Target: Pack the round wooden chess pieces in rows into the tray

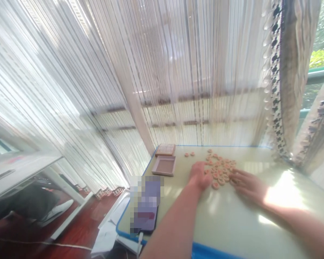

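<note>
The striped curtain (178, 72) fills most of my view, hanging behind the far edge of the pale table (221, 223), whose rim is blue. Off to my left stands a white desk (21, 172), with dark red floor (81, 223) beneath. My two bare hands are over the middle of the table, one on each side of a loose cluster of round pieces (218, 169). My right hand (247, 185) is palm down with its fingers stretched out and a little spread, their tips at the cluster's right edge. My left hand (200, 176) is at the left edge, fingers bent towards the pieces; I can't tell whether it pinches one or only touches them. The phone (148, 205), partly pixelated, is at the table's left edge, with a white cable (140, 240) at its near end. Beyond it sits a shallow, open, pale pinkish tray (164, 166), and just past that a flat printed box (165, 149). The pieces are wood-coloured with reddish or dark marks too blurred to read; most lie close together, some touching, while two small ones (189, 154) lie apart, between the tray and the cluster
</note>
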The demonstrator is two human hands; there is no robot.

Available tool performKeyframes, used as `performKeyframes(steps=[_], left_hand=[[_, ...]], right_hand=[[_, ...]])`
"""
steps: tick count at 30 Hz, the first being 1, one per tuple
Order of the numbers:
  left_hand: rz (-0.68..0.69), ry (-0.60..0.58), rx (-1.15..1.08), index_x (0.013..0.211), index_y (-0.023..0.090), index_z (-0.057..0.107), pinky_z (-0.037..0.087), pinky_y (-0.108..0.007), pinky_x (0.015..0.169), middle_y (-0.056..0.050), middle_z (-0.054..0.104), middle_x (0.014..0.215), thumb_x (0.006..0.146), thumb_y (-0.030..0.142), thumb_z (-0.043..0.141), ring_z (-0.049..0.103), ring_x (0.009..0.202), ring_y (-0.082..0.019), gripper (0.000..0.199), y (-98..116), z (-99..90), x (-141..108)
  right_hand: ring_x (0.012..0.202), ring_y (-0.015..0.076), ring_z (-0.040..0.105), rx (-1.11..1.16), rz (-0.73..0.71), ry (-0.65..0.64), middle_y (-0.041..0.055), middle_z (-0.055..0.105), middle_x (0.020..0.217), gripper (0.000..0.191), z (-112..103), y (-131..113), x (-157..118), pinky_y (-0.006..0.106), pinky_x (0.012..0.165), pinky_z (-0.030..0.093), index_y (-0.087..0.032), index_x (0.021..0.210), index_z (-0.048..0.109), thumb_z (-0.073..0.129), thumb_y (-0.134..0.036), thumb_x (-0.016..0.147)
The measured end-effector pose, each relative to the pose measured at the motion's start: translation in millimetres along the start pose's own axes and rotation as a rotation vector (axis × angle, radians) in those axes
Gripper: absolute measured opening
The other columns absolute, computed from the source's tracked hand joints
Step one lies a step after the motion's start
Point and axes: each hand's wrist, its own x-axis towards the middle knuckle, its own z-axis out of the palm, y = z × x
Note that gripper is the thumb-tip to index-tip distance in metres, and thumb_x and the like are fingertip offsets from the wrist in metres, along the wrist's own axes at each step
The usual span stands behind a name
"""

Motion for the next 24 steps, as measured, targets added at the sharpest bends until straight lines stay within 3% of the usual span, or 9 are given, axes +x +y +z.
performKeyframes(steps=[4,7,11,14,17,20,24], left_hand=[[0.005,-0.017,0.007,0.111,0.014,0.052,0.035,-0.034,0.099,-0.012,0.053,0.115,0.070,0.021,0.049,0.046,0.109,-0.023,0.041,8,6.1,4],[-0.023,0.056,-0.035,0.116,0.011,0.046,0.033,-0.033,0.102,-0.013,0.049,0.119,0.071,0.022,0.049,0.042,0.112,-0.024,0.047,13,11.9,6],[0.038,0.113,-0.048,0.118,0.012,0.043,0.032,-0.033,0.102,-0.013,0.048,0.120,0.071,0.021,0.047,0.041,0.112,-0.023,0.048,16,17.1,6],[0.042,0.109,-0.030,0.116,0.012,0.044,0.034,-0.036,0.100,-0.012,0.049,0.117,0.070,0.020,0.046,0.042,0.110,-0.023,0.047,15,17.1,6],[0.053,0.098,0.023,0.114,0.014,0.046,0.031,-0.038,0.102,-0.011,0.047,0.118,0.063,0.020,0.052,0.040,0.112,-0.025,0.052,15,14.4,5],[0.068,0.156,0.074,0.116,0.015,0.046,0.022,-0.041,0.107,-0.012,0.039,0.127,0.058,0.022,0.056,0.030,0.121,-0.027,0.059,15,11.6,2],[0.043,0.223,0.105,0.119,0.014,0.046,0.017,-0.041,0.109,-0.012,0.034,0.134,0.061,0.028,0.057,0.021,0.128,-0.028,0.060,16,9.1,-6]], right_hand=[[0.118,0.0289,0.044,0.045,-0.115,-0.025,0.0021,0.049,0.130,0.045,-4,4,-2,0.044,0.098,0.039,-0.030,0.110,0.061,0.045,-0.052,0.074],[0.126,0.0313,0.033,0.015,-0.185,-0.006,0.0007,0.043,0.135,0.046,-4,3,-5,0.049,0.101,0.034,-0.032,0.114,0.059,0.049,-0.050,0.073],[0.131,0.0309,0.022,0.000,-0.283,-0.101,0.0003,0.032,0.142,0.053,-2,-2,-9,0.050,0.101,0.032,-0.031,0.122,0.052,0.053,-0.040,0.070],[0.130,0.0293,0.025,0.025,-0.334,-0.109,0.0008,0.033,0.141,0.062,-3,-2,-7,0.047,0.102,0.033,-0.028,0.122,0.052,0.049,-0.022,0.060],[0.127,0.0291,0.032,0.016,-0.350,-0.021,0.0046,0.039,0.138,0.062,-1,6,-1,0.045,0.101,0.035,-0.022,0.115,0.056,0.044,-0.015,0.054],[0.123,0.0320,0.038,-0.068,-0.303,0.039,0.0091,0.044,0.133,0.049,4,19,6,0.048,0.098,0.035,-0.021,0.106,0.061,0.046,-0.020,0.059],[0.126,0.0334,0.032,-0.117,-0.254,0.010,0.0092,0.039,0.137,0.062,10,23,8,0.050,0.097,0.035,-0.023,0.128,0.045,0.049,-0.041,0.069]])
